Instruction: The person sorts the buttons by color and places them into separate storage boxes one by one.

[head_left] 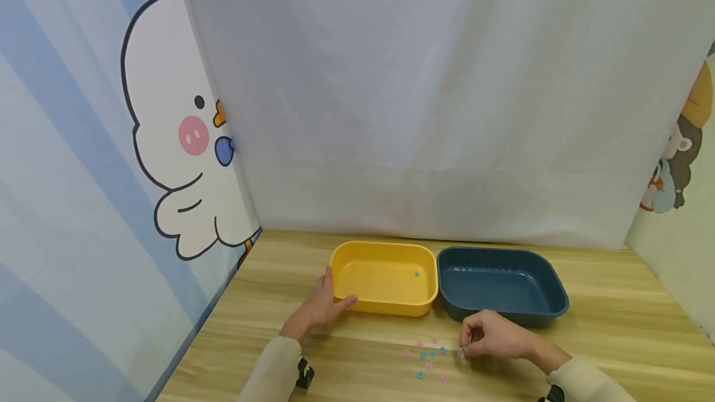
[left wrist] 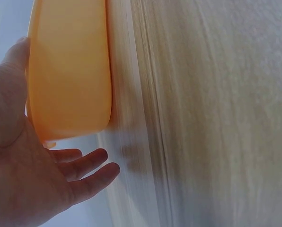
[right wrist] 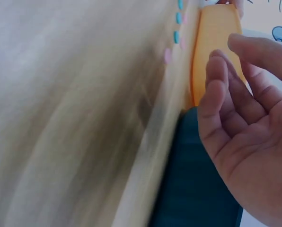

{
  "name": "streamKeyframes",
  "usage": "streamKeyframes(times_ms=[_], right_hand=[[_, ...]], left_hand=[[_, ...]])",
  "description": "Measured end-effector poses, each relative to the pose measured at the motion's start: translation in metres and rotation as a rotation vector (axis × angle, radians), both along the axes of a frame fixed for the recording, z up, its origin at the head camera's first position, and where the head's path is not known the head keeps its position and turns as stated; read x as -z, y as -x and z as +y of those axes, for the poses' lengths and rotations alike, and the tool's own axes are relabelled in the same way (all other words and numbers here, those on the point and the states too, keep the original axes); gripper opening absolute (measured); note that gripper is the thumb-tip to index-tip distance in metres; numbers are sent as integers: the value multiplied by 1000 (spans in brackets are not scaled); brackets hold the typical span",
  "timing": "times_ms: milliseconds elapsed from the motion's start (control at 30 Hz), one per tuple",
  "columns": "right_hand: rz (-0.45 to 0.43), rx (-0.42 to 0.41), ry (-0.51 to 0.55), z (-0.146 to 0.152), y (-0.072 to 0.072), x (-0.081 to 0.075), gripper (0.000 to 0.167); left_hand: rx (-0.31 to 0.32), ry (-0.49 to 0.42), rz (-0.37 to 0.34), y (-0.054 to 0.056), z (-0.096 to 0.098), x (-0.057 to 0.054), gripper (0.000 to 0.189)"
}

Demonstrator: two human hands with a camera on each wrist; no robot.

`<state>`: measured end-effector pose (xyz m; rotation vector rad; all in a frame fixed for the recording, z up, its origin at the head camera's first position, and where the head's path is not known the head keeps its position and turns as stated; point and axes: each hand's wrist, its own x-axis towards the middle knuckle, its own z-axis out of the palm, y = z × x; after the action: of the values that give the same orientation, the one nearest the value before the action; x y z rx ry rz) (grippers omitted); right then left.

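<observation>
At the left end of a yellow tray (head_left: pixel 382 308) is my left hand (head_left: pixel 321 304), its thumb along the front rim and its fingers against the outer side. The left wrist view shows those fingers (left wrist: pixel 86 165) fairly straight beside the tray's corner. My right hand (head_left: pixel 494 335) is low over the wood, thumb and forefinger brought close together. A pink button-like piece (head_left: pixel 461 355) lies right at its fingertips; I cannot tell whether anything is pinched there. Several small round pink and blue pieces (head_left: pixel 432 354) are scattered to its left. One blue piece (head_left: pixel 416 274) lies inside the yellow tray.
A dark blue tray (head_left: pixel 503 314) stands right beside the yellow one, just behind my right hand. Both trays sit on a wood-grain table (head_left: pixel 346 365). A pale curtain (head_left: pixel 419 141) hangs behind the table, and a cartoon-printed cloth (head_left: pixel 167 104) hangs at the left.
</observation>
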<state>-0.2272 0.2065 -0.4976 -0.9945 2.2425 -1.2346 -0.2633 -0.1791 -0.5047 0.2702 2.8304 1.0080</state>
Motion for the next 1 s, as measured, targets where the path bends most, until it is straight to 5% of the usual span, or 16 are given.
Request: streamKeyframes(times_ms=[367,667,1000], right_hand=[[-50,81,0,-9,6,-17,4],[36,148,-3,-22,17,-26,7],[2,209,26,-34,27,-34,16]], left_hand=[[-18,-11,-9,-1,1,0,99],[-19,-1,-7,1,1,1,100],[-22,-17,-13,2,1,0,100]])
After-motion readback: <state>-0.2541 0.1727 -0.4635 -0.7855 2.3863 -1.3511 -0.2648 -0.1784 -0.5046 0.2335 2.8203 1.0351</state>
